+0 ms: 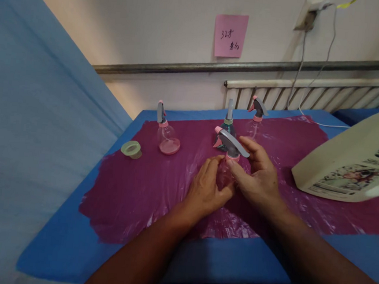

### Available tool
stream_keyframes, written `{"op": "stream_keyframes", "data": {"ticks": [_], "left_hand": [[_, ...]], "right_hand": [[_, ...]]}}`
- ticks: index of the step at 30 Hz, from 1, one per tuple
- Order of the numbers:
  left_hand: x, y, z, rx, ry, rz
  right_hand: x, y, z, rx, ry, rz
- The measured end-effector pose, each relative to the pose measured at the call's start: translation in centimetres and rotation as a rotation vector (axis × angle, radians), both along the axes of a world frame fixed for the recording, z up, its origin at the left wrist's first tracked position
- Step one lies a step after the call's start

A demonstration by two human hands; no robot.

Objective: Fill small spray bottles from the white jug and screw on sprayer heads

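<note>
Between my hands stands a clear spray bottle [225,174] with a grey and pink trigger head [229,142]. My left hand [208,185] is wrapped round the bottle's body from the left. At the pink collar, my right hand [258,174] grips with its thumb in front; its other fingers curl behind, partly hidden. Just behind is a green spray bottle [228,127], partly covered by the held one. Another clear spray bottle [168,143], with pink liquid at its bottom, stands to the left. A further pink-collared spray bottle [255,126] is at the back right.
Purple plastic sheeting [138,199] covers much of the blue table [68,242]. A pale green cap [132,149] lies at the left, a large pale jug [347,160] leans at the right. A blue curtain [38,124] hangs left; a radiator [313,93] and cables [301,63] are behind.
</note>
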State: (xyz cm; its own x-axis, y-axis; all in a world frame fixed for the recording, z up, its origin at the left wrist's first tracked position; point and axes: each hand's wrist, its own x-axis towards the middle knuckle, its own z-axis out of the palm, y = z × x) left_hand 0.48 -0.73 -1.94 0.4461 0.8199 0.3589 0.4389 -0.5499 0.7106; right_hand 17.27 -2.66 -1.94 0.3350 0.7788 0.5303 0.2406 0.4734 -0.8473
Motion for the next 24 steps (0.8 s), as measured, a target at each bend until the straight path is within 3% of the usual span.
{"op": "stream_keyframes", "data": {"ticks": [9, 15, 18, 22, 24], "left_hand": [[-0.1, 0.2, -0.6, 0.001, 0.037, 0.017], [-0.2, 0.1, -0.7, -0.003, 0.036, 0.015], [-0.3, 0.2, -1.2, 0.001, 0.020, -0.010], [-0.2, 0.5, -2.0, 0.047, -0.013, -0.031], [-0.1, 0.6, -2.2, 0.069, -0.020, -0.034]], "right_hand": [[0.9, -1.7, 5.2, 0.140, 0.154, -0.072], [1.8, -2.9, 8.3, 0.237, 0.085, -0.066], [2.0, -3.7, 8.5, 0.226, -0.051, -0.073], [2.2, -5.0, 7.2, 0.303, -0.260, -0.065], [2.3, -5.7, 6.8, 0.315, -0.262, -0.036]]}}
